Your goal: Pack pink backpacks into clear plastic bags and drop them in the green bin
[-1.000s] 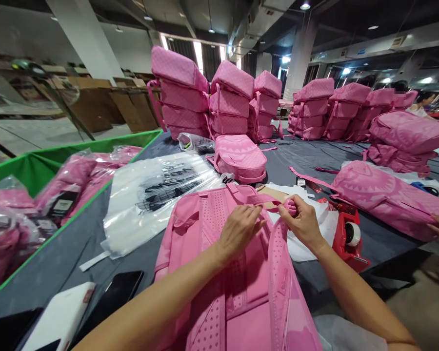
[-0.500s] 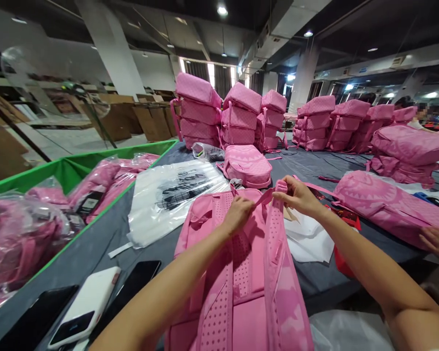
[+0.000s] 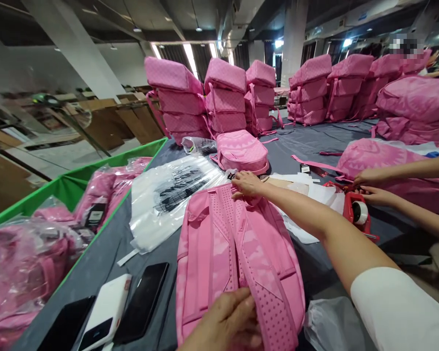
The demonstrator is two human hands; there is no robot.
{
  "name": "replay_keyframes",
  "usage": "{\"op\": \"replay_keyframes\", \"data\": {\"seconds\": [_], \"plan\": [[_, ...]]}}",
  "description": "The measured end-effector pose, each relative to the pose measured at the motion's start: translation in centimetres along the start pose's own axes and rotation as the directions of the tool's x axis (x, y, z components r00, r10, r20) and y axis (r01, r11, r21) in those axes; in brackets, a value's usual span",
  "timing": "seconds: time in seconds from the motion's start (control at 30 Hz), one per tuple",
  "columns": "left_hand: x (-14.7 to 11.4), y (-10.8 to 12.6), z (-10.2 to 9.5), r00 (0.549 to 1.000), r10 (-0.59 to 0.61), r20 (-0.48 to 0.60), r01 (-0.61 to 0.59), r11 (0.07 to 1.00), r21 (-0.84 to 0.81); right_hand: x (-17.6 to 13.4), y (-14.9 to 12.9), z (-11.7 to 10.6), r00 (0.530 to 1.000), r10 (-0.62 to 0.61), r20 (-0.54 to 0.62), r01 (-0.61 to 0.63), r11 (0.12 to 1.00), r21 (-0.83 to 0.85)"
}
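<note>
A pink backpack [image 3: 201, 239] lies in front of me with its back panel and dotted shoulder straps facing up. At its top edge, my right hand [image 3: 248, 185] has its fingers bent over the straps' upper end, gripping there. My left hand [image 3: 229, 317] is low on the bag, fingers curled against the inner edge of the right-hand shoulder strap [image 3: 265, 287]; some fingertips are hidden under it. Just beyond the bag, another pink backpack [image 3: 241, 151] lies on the table, near a clear printed plastic bag [image 3: 175, 195].
Phones [image 3: 142, 302] and a white power bank [image 3: 106, 307] lie at lower left. A green-edged bin [image 3: 66, 183] holds wrapped pink bags. Stacked backpacks [image 3: 227, 102] line the back. At right, a co-worker's hands [image 3: 375, 192] are at a red tape dispenser [image 3: 353, 212].
My left hand has moved from the strap tops down to the lower bag. The lifted strap now lies flat, with my right hand at the top edge. The co-worker's hands reached the tape dispenser.
</note>
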State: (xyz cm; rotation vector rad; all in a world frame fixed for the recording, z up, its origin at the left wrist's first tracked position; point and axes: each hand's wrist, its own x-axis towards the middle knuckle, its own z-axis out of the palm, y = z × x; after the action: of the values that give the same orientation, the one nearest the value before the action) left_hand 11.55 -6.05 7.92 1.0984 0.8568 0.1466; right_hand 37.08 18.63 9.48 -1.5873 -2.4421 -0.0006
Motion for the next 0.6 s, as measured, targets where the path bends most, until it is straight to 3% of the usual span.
{"op": "replay_keyframes", "data": {"seconds": [0.07,0.1,0.13,0.17,0.2,0.23,0.27,0.3,0.37,0.4,0.43,0.53,0.6], "plan": [[0.5,2.3,-3.6,0.992,0.086,-0.096,-0.052,0.948,0.314,0.3,0.8,0.7,0.995,0.098,-0.005,-0.098,0.995,-0.012],[1.3,3.8,-5.9,0.955,0.218,-0.201,-0.096,0.868,0.486,0.3,1.2,1.1,0.987,0.158,0.009,-0.158,0.987,0.0],[2.5,5.4,-8.3,0.856,0.408,-0.317,-0.124,0.757,0.642,0.2,1.6,1.6,0.978,0.208,0.026,-0.209,0.978,0.022],[4.2,7.1,-10.8,0.711,0.585,-0.39,-0.103,0.636,0.765,0.0,2.0,2.1,0.971,0.235,0.031,-0.236,0.97,0.048],[6.1,8.6,-13.1,0.566,0.714,-0.413,-0.052,0.531,0.846,-0.3,2.3,2.7,0.971,0.237,0.011,-0.237,0.968,0.077],[8.3,9.9,-15.3,0.461,0.787,-0.41,0.014,0.456,0.89,-0.6,2.5,3.5,0.975,0.22,-0.037,-0.215,0.97,0.11],[10.6,11.0,-17.1,0.423,0.802,-0.421,0.09,0.425,0.901,-0.9,2.6,4.2,0.975,0.196,-0.105,-0.18,0.972,0.148],[12.8,11.9,-18.6,0.447,0.783,-0.432,0.149,0.41,0.9,-1.3,2.7,5.0,0.967,0.175,-0.185,-0.14,0.972,0.189],[16.2,12.6,-20.3,0.543,0.739,-0.398,0.177,0.363,0.915,-1.8,2.8,6.2,0.934,0.153,-0.323,-0.066,0.962,0.266],[17.4,12.6,-20.6,0.57,0.743,-0.349,0.144,0.328,0.934,-1.9,2.8,6.7,0.915,0.146,-0.377,-0.03,0.955,0.296],[18.0,12.3,-20.6,0.563,0.775,-0.289,0.092,0.289,0.953,-2.1,2.6,7.1,0.895,0.138,-0.424,0.005,0.948,0.318],[17.8,10.1,-19.9,0.386,0.905,-0.178,-0.027,0.204,0.979,-2.9,1.3,7.5,0.844,0.127,-0.521,0.067,0.939,0.338],[16.6,7.8,-19.3,0.302,0.938,-0.169,-0.037,0.188,0.981,-4.3,0.0,7.5,0.845,0.123,-0.521,0.064,0.943,0.327]]}}
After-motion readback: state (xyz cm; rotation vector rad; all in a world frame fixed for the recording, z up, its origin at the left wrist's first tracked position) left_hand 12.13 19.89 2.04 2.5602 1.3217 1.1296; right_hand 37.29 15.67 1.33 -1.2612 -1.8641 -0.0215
